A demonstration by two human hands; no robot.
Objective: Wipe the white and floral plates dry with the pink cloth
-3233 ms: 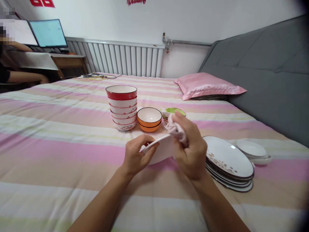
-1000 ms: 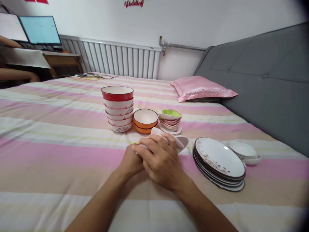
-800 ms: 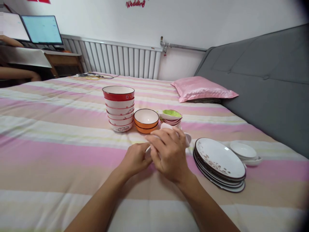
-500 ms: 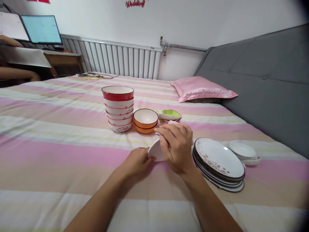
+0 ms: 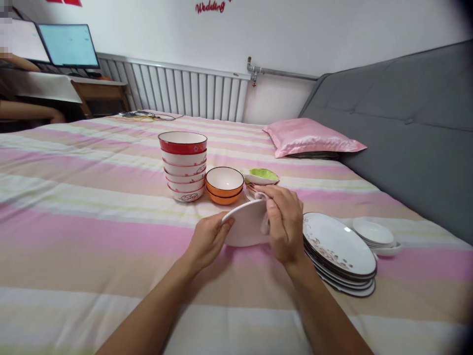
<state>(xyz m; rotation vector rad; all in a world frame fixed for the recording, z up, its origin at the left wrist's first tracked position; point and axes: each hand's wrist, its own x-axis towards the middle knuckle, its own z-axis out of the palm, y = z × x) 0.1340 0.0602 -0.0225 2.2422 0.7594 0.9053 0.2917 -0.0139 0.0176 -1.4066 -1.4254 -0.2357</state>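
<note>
One left hand (image 5: 210,237) and one right hand (image 5: 287,222) are holding one white plate (image 5: 246,228) and one cloth (image 5: 265,226). Two orange bowls (image 5: 223,198) are standing near one stack of apparently six bowls (image 5: 185,175), one green-topped dish pile (image 5: 263,174), one pile of dark-rimmed plates (image 5: 340,241) and one pile of small white dishes (image 5: 373,230), these three piles hiding exact counts. Two monitors (image 5: 70,45) and one pink pillow (image 5: 314,135) are showing.
</note>
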